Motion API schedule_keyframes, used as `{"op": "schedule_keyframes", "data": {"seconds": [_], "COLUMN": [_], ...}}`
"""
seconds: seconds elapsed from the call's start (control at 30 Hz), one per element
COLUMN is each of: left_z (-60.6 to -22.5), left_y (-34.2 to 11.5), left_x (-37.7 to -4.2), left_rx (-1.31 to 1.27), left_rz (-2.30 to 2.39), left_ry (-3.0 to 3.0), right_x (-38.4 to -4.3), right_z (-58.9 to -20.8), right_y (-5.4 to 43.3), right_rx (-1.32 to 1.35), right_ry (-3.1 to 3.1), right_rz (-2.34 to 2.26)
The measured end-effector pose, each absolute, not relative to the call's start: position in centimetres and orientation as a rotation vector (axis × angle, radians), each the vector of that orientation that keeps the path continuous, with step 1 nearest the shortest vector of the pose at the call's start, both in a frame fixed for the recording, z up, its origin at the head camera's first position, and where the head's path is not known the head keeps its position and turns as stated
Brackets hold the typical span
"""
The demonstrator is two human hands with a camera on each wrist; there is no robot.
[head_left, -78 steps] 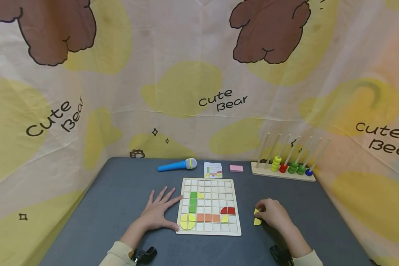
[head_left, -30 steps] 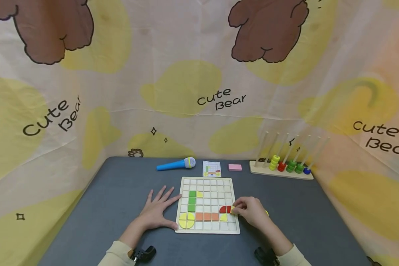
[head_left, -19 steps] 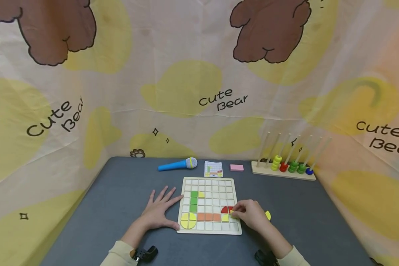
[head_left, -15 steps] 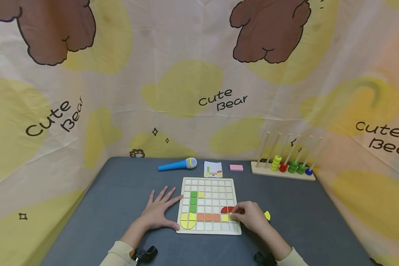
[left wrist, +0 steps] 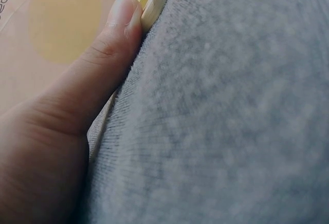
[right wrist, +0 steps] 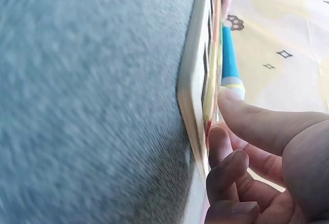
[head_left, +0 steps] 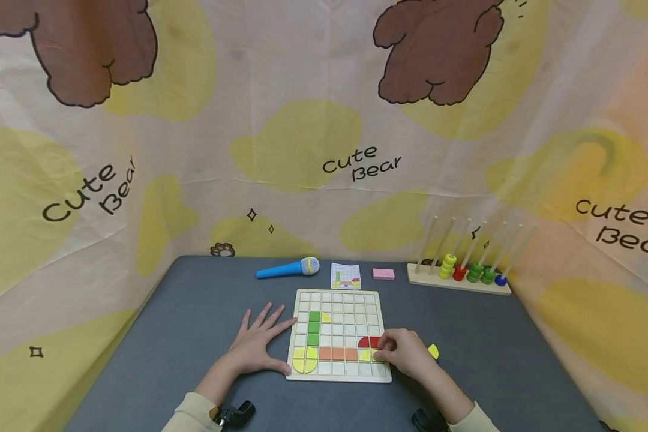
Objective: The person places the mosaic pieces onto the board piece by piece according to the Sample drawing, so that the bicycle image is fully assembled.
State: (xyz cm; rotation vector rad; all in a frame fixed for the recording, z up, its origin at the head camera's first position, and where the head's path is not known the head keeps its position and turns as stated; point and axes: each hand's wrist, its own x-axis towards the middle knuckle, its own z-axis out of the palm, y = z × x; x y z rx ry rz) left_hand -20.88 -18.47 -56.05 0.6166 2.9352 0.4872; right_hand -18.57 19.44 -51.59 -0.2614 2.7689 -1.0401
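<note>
A pale wooden grid board point(head_left: 337, 379) lies on the table, holding green, orange, red and yellow tiles. My left hand point(head_left: 259, 345) is spread flat at its left side, with the thumb point(left wrist: 123, 16) against the board's near corner. At the right edge my right hand point(head_left: 407, 353) has its thumb and index finger pinched on a small yellow tile point(head_left: 374, 353), just right of another yellow tile point(head_left: 364, 355) and below the red tiles point(head_left: 368, 342). Fingertips partly cover the pinched tile. In the right wrist view the thumb point(right wrist: 244, 106) presses at the board's surface.
Right of my right hand lie a yellow piece point(head_left: 433, 350) and a bit of blue. Behind the board are a blue toy microphone point(head_left: 286, 269), a pattern card point(head_left: 345, 276), a pink block point(head_left: 383, 274) and a bead rack with upright pegs point(head_left: 459, 280).
My right hand has moved left from the table onto the board's right edge with a yellow tile, then slightly nearer, down to beside the other yellow tile. My left hand has stayed put.
</note>
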Motion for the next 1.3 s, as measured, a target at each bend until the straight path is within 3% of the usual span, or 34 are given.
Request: {"op": "schedule_keyframes", "data": {"seconds": [0.57, 1.3], "left_z": [-56.0, -56.1], "left_y": [-18.5, -18.5], "left_x": [-20.6, -21.0], "left_rx": [0.619, 0.61], "left_rz": [0.512, 0.493], "left_ry": [2.923, 2.925], "right_x": [-18.9, -19.2], "right_z": [-50.1, -51.6], "right_y": [23.8, 32.6], "right_rx": [-0.018, -0.223], "right_ry": [2.823, 2.663], "right_rz": [-1.104, -1.03]}}
